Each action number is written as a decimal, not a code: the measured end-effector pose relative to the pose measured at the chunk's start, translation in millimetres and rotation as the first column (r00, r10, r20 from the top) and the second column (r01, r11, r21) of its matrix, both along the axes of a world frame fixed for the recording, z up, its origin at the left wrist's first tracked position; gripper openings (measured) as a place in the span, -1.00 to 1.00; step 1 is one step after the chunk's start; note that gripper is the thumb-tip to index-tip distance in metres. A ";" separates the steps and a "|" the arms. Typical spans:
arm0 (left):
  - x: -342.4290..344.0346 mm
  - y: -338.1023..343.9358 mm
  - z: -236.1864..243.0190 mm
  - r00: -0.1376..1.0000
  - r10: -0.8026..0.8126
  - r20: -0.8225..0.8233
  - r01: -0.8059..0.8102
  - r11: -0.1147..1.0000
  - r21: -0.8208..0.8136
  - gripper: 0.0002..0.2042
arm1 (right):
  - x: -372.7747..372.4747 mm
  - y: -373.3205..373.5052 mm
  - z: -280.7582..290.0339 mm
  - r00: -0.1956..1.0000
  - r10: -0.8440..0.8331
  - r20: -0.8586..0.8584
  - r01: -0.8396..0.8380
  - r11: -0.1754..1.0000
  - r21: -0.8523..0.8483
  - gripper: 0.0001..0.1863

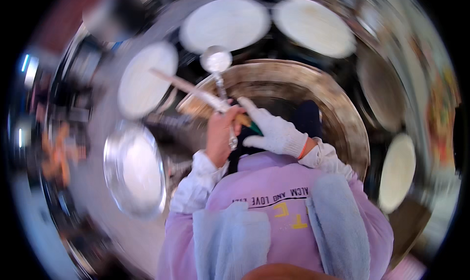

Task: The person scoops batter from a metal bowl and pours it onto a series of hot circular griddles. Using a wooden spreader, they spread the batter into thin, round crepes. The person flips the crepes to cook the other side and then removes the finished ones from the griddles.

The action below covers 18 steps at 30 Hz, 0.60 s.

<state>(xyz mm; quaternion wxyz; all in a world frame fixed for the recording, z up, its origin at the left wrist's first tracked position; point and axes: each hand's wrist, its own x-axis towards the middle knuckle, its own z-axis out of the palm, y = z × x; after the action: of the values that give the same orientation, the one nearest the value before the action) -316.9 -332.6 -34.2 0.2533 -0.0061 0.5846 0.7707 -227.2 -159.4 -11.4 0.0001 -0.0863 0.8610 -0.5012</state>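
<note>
My bare left hand (223, 133) is closed around two things, in front of my lilac top. One is a shiny metal ladle (216, 60), its round bowl pointing away from me and its handle end below my fist. The other is a long thin stick (188, 88), pale brown at its far-left tip, whitish along the middle and green at its near end. My right hand (276, 129), in a white knitted glove, has its fingers stretched out and apart. The stick's green end (255, 127) lies in the gap between its thumb and fingers; contact is blurred.
A wide brown ring-shaped rim (342, 113) curves around in front and to the right. Around it stand several round white-topped surfaces (225, 24), plus a dull brown round one (382, 87). At left is a shiny metal basin (108, 157) with something white inside. Motion smears the edges.
</note>
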 end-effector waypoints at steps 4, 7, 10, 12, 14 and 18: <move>77.1 -32.7 -36.7 0.930 0.362 0.070 -0.364 0.931 0.018 -0.56 | 5.7 -16.1 -66.1 0.971 0.214 0.105 -0.211 0.976 -0.047 -0.27; 30.5 -129.0 -20.1 0.835 0.540 0.106 -0.548 0.834 0.061 -0.56 | -72.1 -90.1 5.7 0.818 0.280 0.502 -0.180 0.954 -0.238 -0.41; 53.5 -186.1 -60.0 0.652 0.745 0.143 -0.755 0.655 0.029 -0.59 | -117.6 -126.1 -6.2 0.707 0.445 0.549 -0.318 0.894 -0.315 -0.41; 59.1 -228.1 -82.6 0.542 0.812 0.214 -0.829 0.559 -0.024 -0.61 | -140.8 -161.9 -14.4 0.596 0.477 0.645 -0.254 0.875 -0.413 -0.44; 57.8 -271.6 -106.4 0.460 0.847 0.265 -0.871 0.488 -0.051 -0.63 | -165.6 -204.0 -24.0 0.485 0.505 0.714 -0.158 0.854 -0.496 -0.47; 3.0 -364.8 -153.3 0.465 0.864 0.194 -0.827 0.502 -0.252 -0.77 | -223.7 -306.8 -87.2 0.397 0.459 0.794 0.062 0.850 -0.523 -0.58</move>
<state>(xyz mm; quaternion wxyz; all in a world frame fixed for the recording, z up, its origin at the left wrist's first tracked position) -313.9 -697.4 -187.5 -0.0785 -0.4252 0.5053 0.7468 -450.9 -466.2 -98.6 0.5017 0.0920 0.5553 -0.6568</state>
